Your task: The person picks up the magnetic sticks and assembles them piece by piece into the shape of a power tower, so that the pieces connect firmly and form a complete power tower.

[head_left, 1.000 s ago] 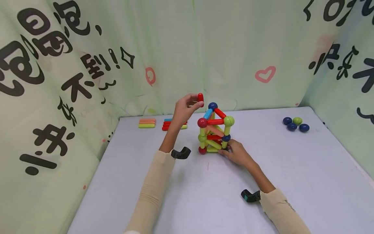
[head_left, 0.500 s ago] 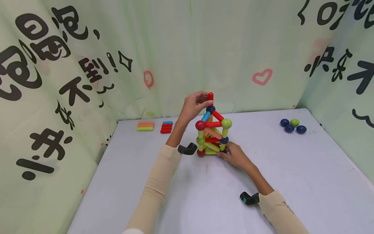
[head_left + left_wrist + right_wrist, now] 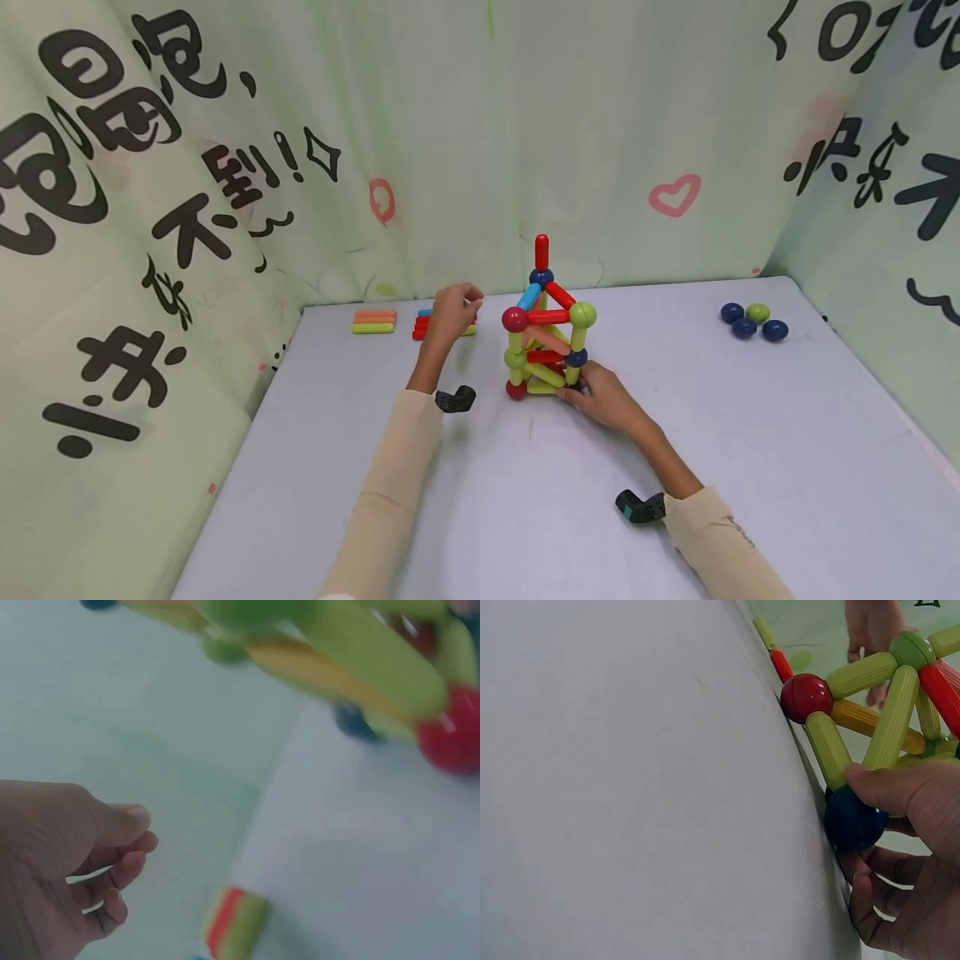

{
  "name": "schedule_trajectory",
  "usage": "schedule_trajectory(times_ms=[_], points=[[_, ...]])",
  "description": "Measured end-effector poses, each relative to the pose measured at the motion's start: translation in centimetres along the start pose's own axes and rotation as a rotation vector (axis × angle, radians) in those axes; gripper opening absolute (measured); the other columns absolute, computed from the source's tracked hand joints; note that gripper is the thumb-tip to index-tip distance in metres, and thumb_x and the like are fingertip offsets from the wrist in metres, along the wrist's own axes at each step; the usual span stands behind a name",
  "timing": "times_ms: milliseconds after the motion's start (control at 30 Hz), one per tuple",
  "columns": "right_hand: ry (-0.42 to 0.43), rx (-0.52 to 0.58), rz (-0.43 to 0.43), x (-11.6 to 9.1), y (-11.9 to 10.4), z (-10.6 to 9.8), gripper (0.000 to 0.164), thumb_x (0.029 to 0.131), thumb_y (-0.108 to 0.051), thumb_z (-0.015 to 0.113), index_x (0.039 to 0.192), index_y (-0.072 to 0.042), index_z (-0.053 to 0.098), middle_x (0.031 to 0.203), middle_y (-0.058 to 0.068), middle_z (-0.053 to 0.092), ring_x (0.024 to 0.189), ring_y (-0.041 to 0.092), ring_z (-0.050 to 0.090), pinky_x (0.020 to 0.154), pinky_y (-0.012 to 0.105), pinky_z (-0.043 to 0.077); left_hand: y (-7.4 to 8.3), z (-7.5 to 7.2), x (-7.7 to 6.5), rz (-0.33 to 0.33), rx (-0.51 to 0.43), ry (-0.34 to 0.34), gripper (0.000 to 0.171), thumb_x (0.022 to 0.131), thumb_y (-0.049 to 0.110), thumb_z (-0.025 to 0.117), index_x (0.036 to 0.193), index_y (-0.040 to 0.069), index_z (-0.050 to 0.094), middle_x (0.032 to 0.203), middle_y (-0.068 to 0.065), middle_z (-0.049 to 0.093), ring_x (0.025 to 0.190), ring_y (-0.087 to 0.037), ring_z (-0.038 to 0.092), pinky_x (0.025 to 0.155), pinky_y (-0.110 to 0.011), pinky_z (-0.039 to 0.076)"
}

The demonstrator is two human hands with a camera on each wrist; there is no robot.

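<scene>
A tower of magnetic rods and balls (image 3: 551, 317) stands mid-table, built from green, red, blue and orange parts. On its top blue ball (image 3: 542, 278) a red rod (image 3: 542, 252) points straight up. My right hand (image 3: 609, 397) grips the tower's lower right corner; in the right wrist view its thumb and fingers hold a dark blue ball (image 3: 855, 819) there. Left of the tower, my left hand (image 3: 452, 311) hovers near a group of rods. Its fingers (image 3: 124, 825) are loosely bent with nothing between them, and it partly hides those rods.
Beside the left hand lie red, blue and green rods (image 3: 422, 325), partly covered. Farther left are orange and green rods (image 3: 373, 322). Several loose balls, blue and green (image 3: 757, 313), sit at the far right. A printed curtain (image 3: 585, 150) rises behind the table's back edge.
The left hand brought the red rod onto the top blue ball, let it go, then moved left and down towards the loose rods. The right hand has kept its hold on the corner.
</scene>
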State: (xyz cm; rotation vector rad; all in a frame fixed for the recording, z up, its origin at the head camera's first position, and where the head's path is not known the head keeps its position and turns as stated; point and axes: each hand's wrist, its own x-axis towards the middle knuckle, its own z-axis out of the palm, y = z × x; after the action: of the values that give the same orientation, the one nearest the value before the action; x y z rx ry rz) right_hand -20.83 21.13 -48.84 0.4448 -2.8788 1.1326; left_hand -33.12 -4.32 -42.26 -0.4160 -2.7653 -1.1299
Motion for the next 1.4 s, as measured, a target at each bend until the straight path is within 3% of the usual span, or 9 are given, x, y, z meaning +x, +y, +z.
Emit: schedule_trajectory(times_ms=[133, 233, 467, 667, 767, 867, 1000, 1133, 1400], points=[[0.006, 0.001, -0.009, -0.1, 0.0, 0.0, 0.040, 0.089, -0.016, 0.070, 0.120, 0.004, 0.057, 0.090, 0.011, 0.060, 0.081, 0.021, 0.051, 0.069, 0.031, 0.042, -2.5, 1.2, -0.8, -0.035, 0.222, -0.022, 0.019, 0.092, 0.007, 0.065, 0.109, 0.002, 0.072, 0.110, -0.014, 0.068, 0.105, -0.029, 0.060, 0.084, -0.035, 0.056], [0.009, 0.002, -0.009, 0.0, 0.0, 0.0, 0.041, 0.089, -0.017, 0.070, 0.123, 0.004, 0.057, 0.094, 0.012, 0.061, 0.083, 0.022, 0.052, 0.072, 0.032, 0.043, -3.6, 1.9, -1.4, -0.039, 0.323, -0.033, 0.019, 0.091, 0.006, 0.067, 0.109, 0.003, 0.073, 0.113, -0.014, 0.067, 0.109, -0.029, 0.059, 0.085, -0.036, 0.056], [0.005, 0.002, 0.006, 0.1, 0.0, 0.2, 0.041, 0.090, -0.017, 0.069, 0.123, 0.003, 0.056, 0.091, 0.010, 0.059, 0.082, 0.021, 0.050, 0.070, 0.032, 0.042, -4.4, 2.6, -1.9, -0.034, 0.412, -0.047, 0.024, 0.089, 0.013, 0.072, 0.111, 0.004, 0.072, 0.121, -0.013, 0.063, 0.115, -0.026, 0.058, 0.095, -0.037, 0.053], [0.002, 0.007, 0.000, 0.0, -0.1, 0.3, 0.040, 0.090, -0.016, 0.069, 0.122, 0.004, 0.056, 0.092, 0.011, 0.060, 0.082, 0.021, 0.051, 0.070, 0.030, 0.043, -4.6, 2.8, -2.9, -0.112, 0.434, -0.087, 0.028, 0.087, 0.019, 0.074, 0.110, 0.002, 0.072, 0.113, -0.012, 0.063, 0.107, -0.022, 0.058, 0.091, -0.033, 0.055], [-0.003, 0.013, 0.005, -0.1, -0.2, 0.3, 0.040, 0.090, -0.016, 0.070, 0.122, 0.004, 0.056, 0.093, 0.011, 0.061, 0.083, 0.021, 0.052, 0.071, 0.030, 0.044, -4.5, 2.7, -3.6, -0.171, 0.340, -0.090, 0.029, 0.088, 0.020, 0.074, 0.110, 0.003, 0.070, 0.108, -0.010, 0.062, 0.101, -0.021, 0.057, 0.087, -0.033, 0.056], [-0.006, 0.014, -0.003, -0.1, -0.3, 0.2, 0.041, 0.090, -0.016, 0.069, 0.123, 0.005, 0.056, 0.095, 0.013, 0.062, 0.084, 0.022, 0.052, 0.073, 0.032, 0.045, -4.1, 2.5, -4.2, -0.180, 0.179, -0.069, 0.028, 0.089, 0.021, 0.072, 0.109, 0.003, 0.068, 0.106, -0.009, 0.064, 0.096, -0.021, 0.058, 0.083, -0.033, 0.056], [0.004, 0.008, -0.002, 0.0, -0.2, 0.1, 0.043, 0.090, -0.017, 0.069, 0.125, 0.004, 0.055, 0.097, 0.013, 0.062, 0.084, 0.022, 0.053, 0.075, 0.033, 0.046, -2.6, 1.5, -4.6, -0.097, -0.057, -0.041, 0.030, 0.093, 0.027, 0.068, 0.112, 0.004, 0.066, 0.106, -0.010, 0.068, 0.093, -0.023, 0.061, 0.076, -0.030, 0.055], [0.010, -0.003, -0.003, 0.0, 0.0, 0.1, 0.044, 0.090, -0.018, 0.069, 0.126, 0.003, 0.055, 0.098, 0.013, 0.062, 0.085, 0.021, 0.053, 0.076, 0.034, 0.046, 0.4, -0.4, -5.1, -0.014, -0.263, 0.007, 0.036, 0.094, 0.029, 0.066, 0.119, 0.005, 0.062, 0.110, -0.011, 0.068, 0.099, -0.025, 0.063, 0.078, -0.031, 0.057], [0.018, -0.008, -0.015, -0.1, 0.2, 0.3, 0.044, 0.090, -0.019, 0.069, 0.126, 0.002, 0.056, 0.098, 0.013, 0.063, 0.085, 0.021, 0.053, 0.075, 0.034, 0.046, 5.5, -3.2, -6.1, 0.178, -0.472, 0.145, 0.033, 0.094, 0.027, 0.066, 0.120, 0.007, 0.062, 0.109, -0.010, 0.068, 0.098, -0.022, 0.065, 0.076, -0.024, 0.053]])
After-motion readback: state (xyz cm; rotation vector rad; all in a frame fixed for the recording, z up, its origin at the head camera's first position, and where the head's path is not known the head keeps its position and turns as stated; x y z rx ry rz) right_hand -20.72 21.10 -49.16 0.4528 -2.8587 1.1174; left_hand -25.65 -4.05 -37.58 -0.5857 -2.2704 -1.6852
